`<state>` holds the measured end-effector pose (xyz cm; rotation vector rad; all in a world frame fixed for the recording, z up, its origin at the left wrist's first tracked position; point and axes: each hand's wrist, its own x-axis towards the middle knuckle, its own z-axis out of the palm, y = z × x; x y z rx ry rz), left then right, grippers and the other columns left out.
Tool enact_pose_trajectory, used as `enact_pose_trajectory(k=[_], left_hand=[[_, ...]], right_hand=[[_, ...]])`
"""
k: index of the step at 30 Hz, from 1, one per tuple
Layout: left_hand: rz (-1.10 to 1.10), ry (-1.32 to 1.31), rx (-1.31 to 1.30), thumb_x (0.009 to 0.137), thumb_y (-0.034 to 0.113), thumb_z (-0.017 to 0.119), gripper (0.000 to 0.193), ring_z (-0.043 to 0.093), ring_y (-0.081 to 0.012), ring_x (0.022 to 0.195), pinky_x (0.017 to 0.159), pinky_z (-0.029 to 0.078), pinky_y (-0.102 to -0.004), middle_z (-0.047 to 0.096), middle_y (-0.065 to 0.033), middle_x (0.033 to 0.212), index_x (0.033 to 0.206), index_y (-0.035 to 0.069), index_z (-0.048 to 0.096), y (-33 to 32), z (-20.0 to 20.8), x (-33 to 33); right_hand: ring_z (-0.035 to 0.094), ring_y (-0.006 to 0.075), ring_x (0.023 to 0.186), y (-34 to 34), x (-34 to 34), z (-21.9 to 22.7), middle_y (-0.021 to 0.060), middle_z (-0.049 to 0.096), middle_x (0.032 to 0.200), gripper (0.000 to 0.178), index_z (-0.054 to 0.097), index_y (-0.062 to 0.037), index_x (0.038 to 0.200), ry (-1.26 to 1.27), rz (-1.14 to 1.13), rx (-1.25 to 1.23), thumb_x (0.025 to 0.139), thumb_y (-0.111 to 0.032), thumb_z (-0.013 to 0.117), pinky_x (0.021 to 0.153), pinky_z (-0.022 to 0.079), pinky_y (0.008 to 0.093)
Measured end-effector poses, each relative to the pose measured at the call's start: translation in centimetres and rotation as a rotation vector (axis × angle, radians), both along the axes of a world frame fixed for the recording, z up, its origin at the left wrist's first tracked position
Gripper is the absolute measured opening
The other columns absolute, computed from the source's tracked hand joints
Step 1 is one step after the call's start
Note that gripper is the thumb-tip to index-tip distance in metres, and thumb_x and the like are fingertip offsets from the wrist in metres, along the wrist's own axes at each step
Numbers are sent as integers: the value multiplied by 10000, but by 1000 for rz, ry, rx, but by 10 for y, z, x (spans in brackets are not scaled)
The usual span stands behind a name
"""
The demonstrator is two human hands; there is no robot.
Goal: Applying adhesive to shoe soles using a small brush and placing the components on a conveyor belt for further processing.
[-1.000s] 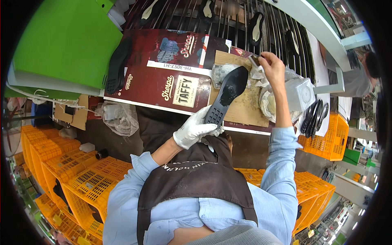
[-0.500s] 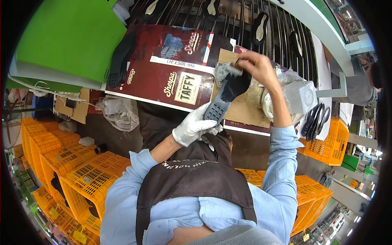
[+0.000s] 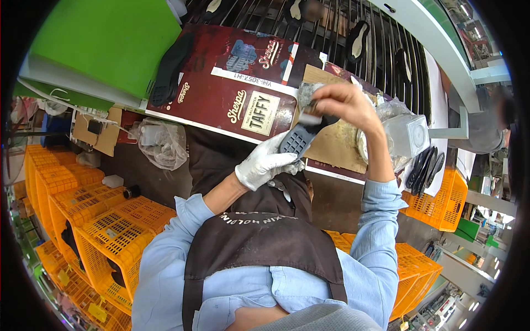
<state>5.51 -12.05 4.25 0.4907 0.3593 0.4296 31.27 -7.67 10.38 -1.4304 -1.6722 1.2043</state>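
Note:
My left hand, in a white glove, is closed around the heel end of a dark shoe sole with a grid tread. The sole slants up and to the right, its front part largely hidden under my right hand. Bare and pinched, my right hand grips a small brush with a pale, motion-blurred head, low over the middle of the sole. Just beyond the brush, a grey, crusted block-like thing sits on a stained cardboard sheet.
A second dark sole lies on the maroon printed board at left, beside a green box. Soles rest on the roller conveyor beyond. A clear plastic container and several black soles are at right. Orange crates stack behind left.
My right hand has moved the brush down and slightly left along the sole, toward the heel. The left hand keeps its hold on the sole, with little movement.

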Motion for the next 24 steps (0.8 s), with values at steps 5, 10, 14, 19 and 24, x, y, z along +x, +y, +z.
enact_pose_trajectory(k=[5,10,14,19,24], left_hand=[[-5,-22,8,883,98,649,597,645,-178,929,766,542,-265,571,-92,1192,1405,12,371,1,0,-2],[4,6,41,871,108,674,605,642,-169,940,774,541,-265,570,-90,1195,1393,14,383,0,2,-2],[3,7,43,872,95,668,571,644,-170,939,780,535,-264,581,-83,1143,1371,8,405,1,2,-2],[0,42,54,862,100,691,578,645,-173,940,779,538,-268,588,-87,1107,1360,4,413,2,3,-4],[18,-2,30,860,107,699,543,651,-159,919,771,543,-258,608,-88,1094,1325,-3,440,3,4,-4]], right_hand=[[642,114,787,-3,-12,0,81,708,888,209,687,26,1025,-85,-199,122,848,-85,677,707,516,257],[643,119,794,-9,-23,4,88,711,903,200,690,34,1004,-86,167,-15,838,-79,688,707,514,275],[652,130,770,-10,-29,7,90,710,895,200,689,35,1007,-67,-212,113,836,-67,677,691,515,261],[646,136,819,-16,-37,6,91,708,915,213,682,27,1025,-122,239,149,838,-73,698,717,511,270],[659,195,758,-13,-31,-3,135,683,901,232,671,-1,1068,-311,-355,371,840,-46,679,665,510,289]])
